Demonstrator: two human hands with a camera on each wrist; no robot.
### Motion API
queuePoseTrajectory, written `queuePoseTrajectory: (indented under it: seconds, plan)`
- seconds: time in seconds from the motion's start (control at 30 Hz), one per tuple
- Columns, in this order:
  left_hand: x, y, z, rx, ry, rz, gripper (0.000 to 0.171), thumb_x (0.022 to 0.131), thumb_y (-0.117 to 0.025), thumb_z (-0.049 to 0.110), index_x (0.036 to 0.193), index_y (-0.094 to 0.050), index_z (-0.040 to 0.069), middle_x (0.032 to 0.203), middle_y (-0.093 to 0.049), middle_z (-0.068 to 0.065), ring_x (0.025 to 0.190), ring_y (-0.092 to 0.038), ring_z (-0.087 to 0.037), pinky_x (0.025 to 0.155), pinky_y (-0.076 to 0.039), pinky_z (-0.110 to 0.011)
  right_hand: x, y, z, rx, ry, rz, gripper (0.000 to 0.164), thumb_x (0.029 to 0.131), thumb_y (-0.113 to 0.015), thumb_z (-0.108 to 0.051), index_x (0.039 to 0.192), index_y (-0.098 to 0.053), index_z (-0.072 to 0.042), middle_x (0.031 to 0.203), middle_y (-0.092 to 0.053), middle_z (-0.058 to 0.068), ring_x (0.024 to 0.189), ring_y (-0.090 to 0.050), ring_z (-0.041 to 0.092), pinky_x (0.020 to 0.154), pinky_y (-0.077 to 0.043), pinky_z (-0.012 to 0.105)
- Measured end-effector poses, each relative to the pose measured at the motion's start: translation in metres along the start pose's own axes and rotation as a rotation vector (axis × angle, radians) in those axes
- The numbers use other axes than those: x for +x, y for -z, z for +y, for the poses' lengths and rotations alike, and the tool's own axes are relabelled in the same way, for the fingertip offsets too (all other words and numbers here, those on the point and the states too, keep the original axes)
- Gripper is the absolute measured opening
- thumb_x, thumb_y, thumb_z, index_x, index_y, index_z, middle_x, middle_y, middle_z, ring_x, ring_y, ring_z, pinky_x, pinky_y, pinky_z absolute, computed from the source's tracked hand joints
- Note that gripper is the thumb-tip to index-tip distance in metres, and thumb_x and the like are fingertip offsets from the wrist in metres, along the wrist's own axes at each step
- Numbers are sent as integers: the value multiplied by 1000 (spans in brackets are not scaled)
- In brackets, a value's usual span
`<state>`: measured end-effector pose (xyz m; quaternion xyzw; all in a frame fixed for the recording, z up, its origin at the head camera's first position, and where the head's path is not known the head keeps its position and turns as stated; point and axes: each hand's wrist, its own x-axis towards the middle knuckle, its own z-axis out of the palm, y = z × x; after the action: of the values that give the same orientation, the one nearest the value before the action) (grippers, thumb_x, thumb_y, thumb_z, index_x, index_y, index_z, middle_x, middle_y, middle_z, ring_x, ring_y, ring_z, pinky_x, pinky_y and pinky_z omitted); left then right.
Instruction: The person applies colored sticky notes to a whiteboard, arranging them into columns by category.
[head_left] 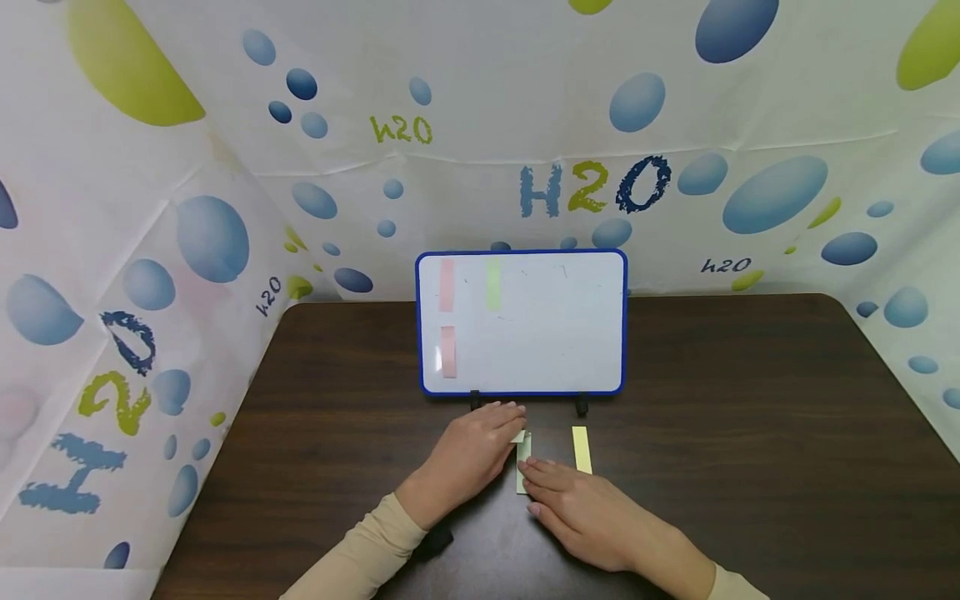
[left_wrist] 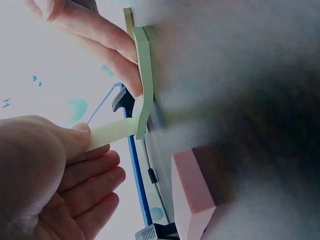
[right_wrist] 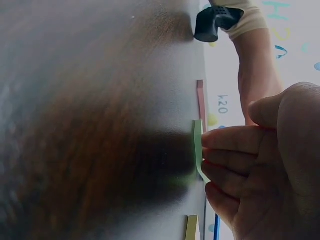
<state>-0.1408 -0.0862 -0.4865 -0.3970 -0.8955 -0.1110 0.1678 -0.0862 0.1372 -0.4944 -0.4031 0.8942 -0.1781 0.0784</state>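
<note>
A pad of narrow light-green sticky notes lies on the dark table in front of the whiteboard. My left hand pinches the lifted end of its top green sticky note, thumb visible on the strip; the strip's other end still joins the pad, which bends up there. With straight fingers, my right hand presses on the pad's nearer part. To the right lies a yellow sticky note pad, partly behind that hand. A pink sticky note pad shows in both wrist views; the left hand hides it in the head view.
A blue-framed whiteboard stands upright on black feet behind the hands. It bears two pink strips at its left and one green strip at the top. A black device sits at the left wrist.
</note>
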Motion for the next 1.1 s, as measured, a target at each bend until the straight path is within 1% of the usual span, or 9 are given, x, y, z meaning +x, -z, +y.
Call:
queuePoseTrajectory:
  seconds: [0.07,0.3,0.6,0.73,0.83,1.0,1.1]
  plan:
    - [0,0,0,-1,8,13,24,91,-75,9,115,-76,7,124,-74,-5,120,-69,-19,106,-55,-33,0,-1,0,-2,0,4,49,112,-35,-38,145,-58,-10,155,-51,4,144,-50,21,114,-48,44]
    - [-1,2,-2,-23,38,113,35,87,-79,6,122,-73,5,129,-72,-9,121,-69,-21,107,-54,-35,1,-1,1,10,-18,4,50,112,-34,-40,146,-57,-12,156,-51,2,145,-48,20,116,-46,43]
    - [0,3,-3,-13,40,146,38,87,-79,6,125,-72,5,131,-71,-8,122,-68,-21,107,-54,-35,1,0,0,25,-26,-1,50,112,-34,-40,147,-56,-12,156,-51,1,145,-48,19,116,-46,44]
    - [1,3,-4,29,11,191,38,86,-78,3,124,-72,4,130,-72,-9,122,-68,-22,107,-54,-36,1,0,0,35,-30,-11,51,112,-33,-41,147,-55,-12,156,-50,1,145,-48,20,116,-46,44]
    - [4,5,-7,91,-17,218,38,86,-76,1,124,-72,2,129,-72,-10,122,-68,-23,109,-53,-35,1,0,0,32,-29,-8,51,112,-33,-41,147,-56,-12,156,-51,2,145,-48,19,116,-46,44]
    - [5,8,-12,172,-23,250,38,86,-77,2,124,-72,1,128,-73,-11,121,-69,-23,108,-53,-35,2,-1,0,40,-25,0,51,112,-33,-41,146,-56,-11,155,-51,2,145,-48,19,115,-47,44]
    - [6,9,-15,191,-25,270,40,85,-78,2,124,-72,1,127,-73,-11,121,-69,-23,107,-54,-35,2,-1,0,50,-28,-1,51,112,-33,-40,146,-57,-11,155,-51,2,145,-48,20,115,-47,45]
